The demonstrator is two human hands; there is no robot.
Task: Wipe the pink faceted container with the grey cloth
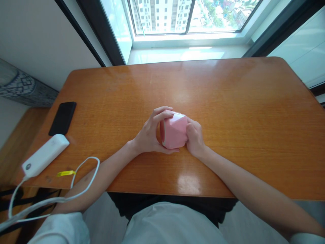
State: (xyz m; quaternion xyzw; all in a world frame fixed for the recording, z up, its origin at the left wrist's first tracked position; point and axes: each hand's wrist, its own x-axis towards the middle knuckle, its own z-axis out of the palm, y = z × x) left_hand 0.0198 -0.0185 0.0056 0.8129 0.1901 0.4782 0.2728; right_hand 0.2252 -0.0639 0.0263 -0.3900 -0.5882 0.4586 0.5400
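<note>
A pink faceted cup lies tilted on its side near the middle of the wooden table, its opening turned toward the left. My left hand curls round its left rim, fingers over the top and thumb underneath. My right hand presses closed against the cup's right end. Both hands hold it just above or on the tabletop; I cannot make out which.
A black phone lies flat at the table's left edge. In front of it sits a white power bank with a white cable looping off the front edge. A window runs behind the table.
</note>
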